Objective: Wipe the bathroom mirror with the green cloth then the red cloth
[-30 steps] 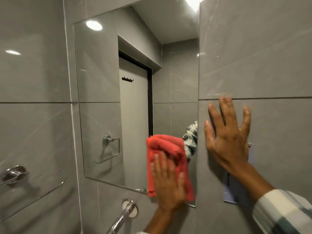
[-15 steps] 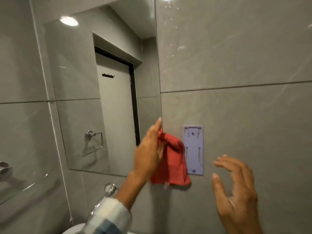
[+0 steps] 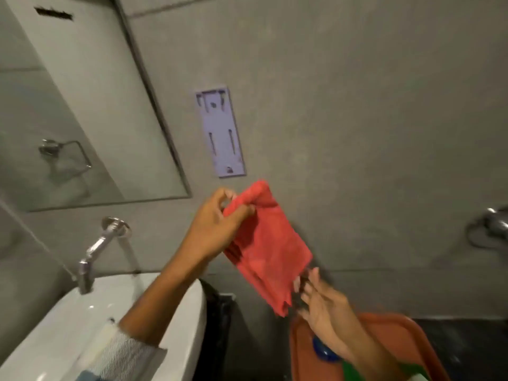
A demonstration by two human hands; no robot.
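The red cloth [image 3: 268, 250] hangs folded in mid-air to the right of the mirror [image 3: 68, 125], clear of the glass. My left hand [image 3: 217, 224] pinches its top corner between thumb and fingers. My right hand [image 3: 320, 299] reaches up from below, fingers spread at the cloth's lower edge; the view is blurred and I cannot tell whether they grip it. A bit of green, possibly the green cloth [image 3: 354, 372], shows at the bottom inside an orange tub [image 3: 412, 329], mostly hidden by my right arm.
A white washbasin [image 3: 68, 325] sits at lower left under a chrome tap [image 3: 96, 248]. A purple bracket plate [image 3: 220, 130] is fixed to the grey tiled wall. Another chrome fitting [image 3: 494, 221] juts from the wall at right. A blue object [image 3: 321, 350] lies in the tub.
My left hand carried the red cloth off the mirror and down to the right. My right hand left the wall and dropped under the cloth. The view tilted down toward basin and tub.
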